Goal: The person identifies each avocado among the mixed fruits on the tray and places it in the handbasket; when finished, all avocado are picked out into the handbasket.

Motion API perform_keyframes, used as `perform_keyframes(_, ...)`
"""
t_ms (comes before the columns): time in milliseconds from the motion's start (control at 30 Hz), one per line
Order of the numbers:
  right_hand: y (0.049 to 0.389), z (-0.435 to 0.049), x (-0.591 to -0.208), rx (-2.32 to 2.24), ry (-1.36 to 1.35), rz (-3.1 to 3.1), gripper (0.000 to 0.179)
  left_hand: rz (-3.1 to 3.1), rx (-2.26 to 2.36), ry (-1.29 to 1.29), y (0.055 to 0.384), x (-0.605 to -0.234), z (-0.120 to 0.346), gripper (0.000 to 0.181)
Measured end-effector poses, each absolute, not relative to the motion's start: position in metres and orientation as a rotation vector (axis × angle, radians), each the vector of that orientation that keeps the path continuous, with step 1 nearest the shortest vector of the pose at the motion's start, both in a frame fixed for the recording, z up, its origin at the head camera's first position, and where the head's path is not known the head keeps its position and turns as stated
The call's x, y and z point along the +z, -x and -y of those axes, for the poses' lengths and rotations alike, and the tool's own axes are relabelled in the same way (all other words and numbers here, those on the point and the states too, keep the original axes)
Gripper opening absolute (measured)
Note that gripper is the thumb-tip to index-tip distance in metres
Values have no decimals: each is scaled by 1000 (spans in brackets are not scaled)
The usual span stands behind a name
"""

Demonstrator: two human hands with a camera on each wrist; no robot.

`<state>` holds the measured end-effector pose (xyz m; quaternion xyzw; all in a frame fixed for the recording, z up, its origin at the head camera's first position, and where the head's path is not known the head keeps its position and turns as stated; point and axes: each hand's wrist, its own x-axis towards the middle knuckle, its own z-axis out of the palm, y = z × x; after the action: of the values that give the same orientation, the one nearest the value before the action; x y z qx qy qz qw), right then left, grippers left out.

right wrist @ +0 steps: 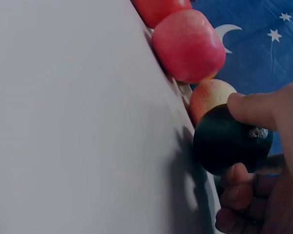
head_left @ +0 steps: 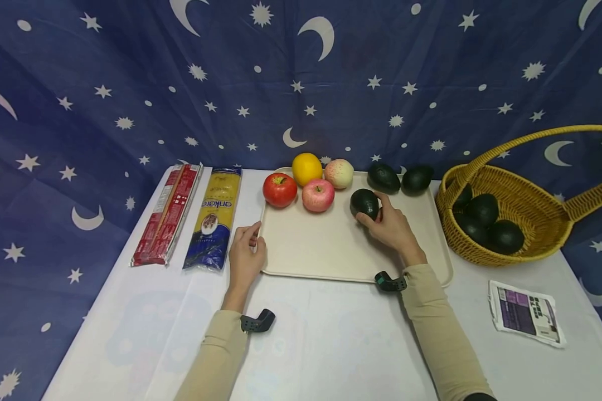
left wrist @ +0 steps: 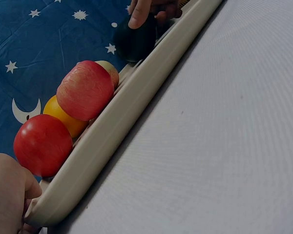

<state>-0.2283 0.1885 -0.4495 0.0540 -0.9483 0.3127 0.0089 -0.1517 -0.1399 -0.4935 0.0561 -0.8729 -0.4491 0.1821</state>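
Dark avocado (head_left: 363,201): above the right part of the cream tray (head_left: 311,245), just far-left of the gripping palm; we cannot tell whether it touches down.
Right hand (head_left: 392,225): thumb and fingers pinched on the avocado from its right, near side.
Left hand (head_left: 247,256): fingers curled at the tray's left edge; we cannot tell if they clasp the rim.
Wicker basket (head_left: 537,206): right of the tray, nearer the right hand; we judge this sideways gap decisive.
Long axis: foreshortened, so we cannot settle it.
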Motion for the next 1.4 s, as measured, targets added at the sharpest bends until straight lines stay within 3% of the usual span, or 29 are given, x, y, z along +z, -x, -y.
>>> perform_keyframes(233, 230, -197, -451, 1012, -212, 2902, 58, 2467, -1274, -179, 152, -495, 140, 38)
perform_keyframes(467, 228, -206, -447, 1129, -259, 2893, 48, 2467, -1277, -184, 151, -495, 139, 38)
perform_keyframes(767, 226, -226, -431, 1200, -370, 3003, 61, 2457, -1280, -175, 152, -494, 139, 38)
perform_keyframes(1400, 219, -237, -414, 1076, -434, 3020, 44, 2423, -1211, -150, 154, -498, 138, 38)
